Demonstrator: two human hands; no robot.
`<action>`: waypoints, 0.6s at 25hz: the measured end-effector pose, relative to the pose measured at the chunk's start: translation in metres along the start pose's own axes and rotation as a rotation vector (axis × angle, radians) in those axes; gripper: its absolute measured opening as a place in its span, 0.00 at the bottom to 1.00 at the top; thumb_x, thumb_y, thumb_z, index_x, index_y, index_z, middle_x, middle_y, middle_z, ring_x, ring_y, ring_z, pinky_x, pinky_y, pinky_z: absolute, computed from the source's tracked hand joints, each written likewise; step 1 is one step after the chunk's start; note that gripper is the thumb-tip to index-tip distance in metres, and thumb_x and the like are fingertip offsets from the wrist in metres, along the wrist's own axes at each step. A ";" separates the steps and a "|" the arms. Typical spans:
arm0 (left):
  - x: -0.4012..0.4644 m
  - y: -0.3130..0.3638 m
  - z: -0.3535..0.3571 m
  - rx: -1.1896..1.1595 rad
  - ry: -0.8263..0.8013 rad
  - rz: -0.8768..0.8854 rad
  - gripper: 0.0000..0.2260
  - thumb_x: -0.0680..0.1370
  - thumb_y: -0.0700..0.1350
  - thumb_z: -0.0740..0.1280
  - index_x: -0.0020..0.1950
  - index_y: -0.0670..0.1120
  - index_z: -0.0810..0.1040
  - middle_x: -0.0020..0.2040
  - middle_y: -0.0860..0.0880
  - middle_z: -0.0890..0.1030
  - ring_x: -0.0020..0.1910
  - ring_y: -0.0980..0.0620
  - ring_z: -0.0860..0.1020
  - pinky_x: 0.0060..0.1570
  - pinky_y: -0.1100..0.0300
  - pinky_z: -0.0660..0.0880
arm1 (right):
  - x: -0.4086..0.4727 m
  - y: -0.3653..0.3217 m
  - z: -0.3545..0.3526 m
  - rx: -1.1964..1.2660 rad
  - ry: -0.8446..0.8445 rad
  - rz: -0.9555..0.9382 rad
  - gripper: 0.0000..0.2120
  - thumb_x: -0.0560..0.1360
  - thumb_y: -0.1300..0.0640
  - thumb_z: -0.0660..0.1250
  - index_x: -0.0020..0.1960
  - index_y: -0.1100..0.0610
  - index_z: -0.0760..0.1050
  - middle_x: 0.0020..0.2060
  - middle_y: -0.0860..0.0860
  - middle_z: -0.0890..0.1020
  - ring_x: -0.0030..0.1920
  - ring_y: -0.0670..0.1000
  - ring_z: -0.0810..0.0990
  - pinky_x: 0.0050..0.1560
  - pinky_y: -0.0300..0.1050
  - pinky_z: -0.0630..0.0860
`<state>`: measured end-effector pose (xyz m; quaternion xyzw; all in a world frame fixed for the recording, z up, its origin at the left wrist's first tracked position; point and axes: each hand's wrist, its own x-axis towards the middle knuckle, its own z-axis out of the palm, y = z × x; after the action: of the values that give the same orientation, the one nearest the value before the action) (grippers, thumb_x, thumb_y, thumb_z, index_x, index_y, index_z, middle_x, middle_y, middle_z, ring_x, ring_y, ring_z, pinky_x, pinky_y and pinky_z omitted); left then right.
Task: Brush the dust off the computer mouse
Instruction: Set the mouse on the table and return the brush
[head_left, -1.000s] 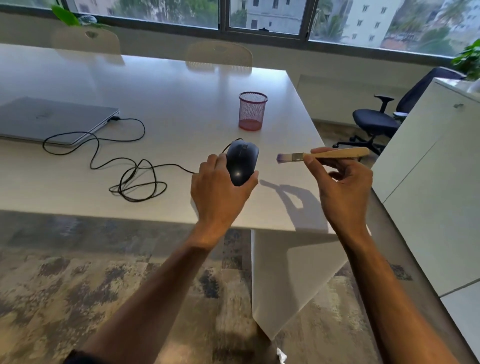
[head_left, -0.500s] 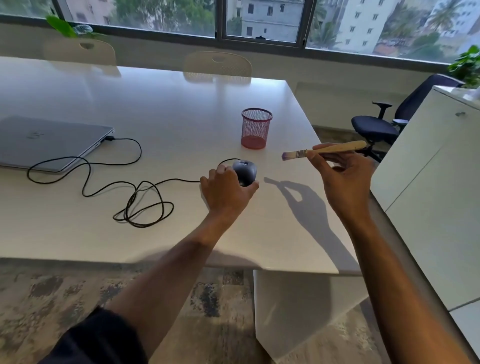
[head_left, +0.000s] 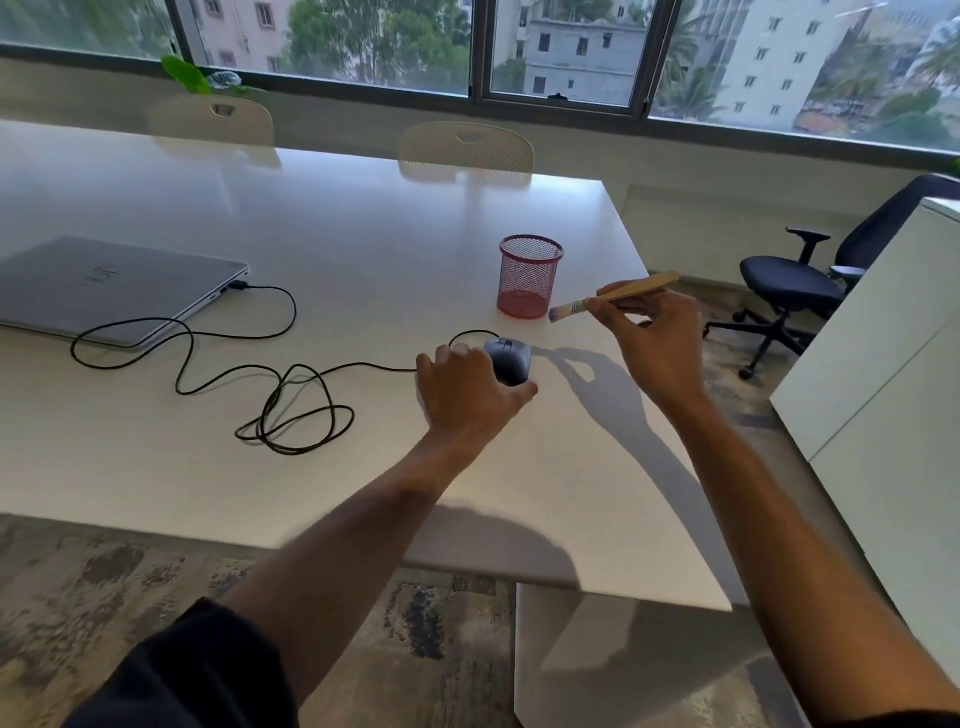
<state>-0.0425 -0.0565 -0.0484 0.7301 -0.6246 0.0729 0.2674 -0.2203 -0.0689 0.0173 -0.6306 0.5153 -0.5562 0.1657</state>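
Big white desk (head_left: 363, 249) took up most of my view, with a closed laptop (head_left: 104, 288) off to the left and a black cable (head_left: 234, 364) looping from it across to the mouse. A red mesh cup (head_left: 529, 275) stood just behind the action. The mouse (head_left: 511, 358) itself sat on the desk near the right edge, and my left hand (head_left: 467, 392) had its fingers curled round its left side and back, gripping it against the surface. My right hand (head_left: 657, 343) was up in the air to the right, fingers pinching the wooden handle of a small brush (head_left: 613, 297), bristles pointing left and clear of the mouse, nothing touching yet.

My guess on handling: the mouse is light, hard plastic and a bit slick, so it'd skate around under a brush unless pinned by the sides like that. Leaves the top and buttons open for sweeping. The cable could tug it too.
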 end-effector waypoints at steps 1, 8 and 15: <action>0.001 0.001 0.000 0.011 -0.014 0.001 0.33 0.64 0.75 0.65 0.47 0.46 0.80 0.46 0.48 0.82 0.48 0.49 0.78 0.49 0.53 0.67 | 0.008 0.000 0.003 -0.002 -0.007 -0.005 0.08 0.74 0.56 0.73 0.50 0.60 0.84 0.46 0.51 0.86 0.46 0.48 0.85 0.48 0.36 0.79; 0.004 -0.021 -0.008 -0.126 -0.052 0.093 0.34 0.68 0.76 0.58 0.44 0.46 0.79 0.41 0.49 0.79 0.41 0.50 0.75 0.40 0.58 0.69 | 0.094 0.005 0.033 -0.077 0.040 -0.047 0.08 0.70 0.57 0.76 0.48 0.58 0.84 0.43 0.50 0.86 0.45 0.47 0.85 0.51 0.42 0.81; 0.010 -0.052 -0.010 -0.120 -0.093 0.245 0.30 0.73 0.71 0.59 0.58 0.47 0.79 0.50 0.50 0.80 0.50 0.52 0.75 0.45 0.57 0.72 | 0.138 0.029 0.075 -0.289 -0.085 0.054 0.09 0.69 0.54 0.76 0.48 0.57 0.85 0.46 0.52 0.87 0.50 0.53 0.84 0.51 0.46 0.78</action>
<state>0.0117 -0.0562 -0.0511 0.6337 -0.7241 0.0333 0.2703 -0.1896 -0.2236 0.0434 -0.6569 0.5990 -0.4445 0.1098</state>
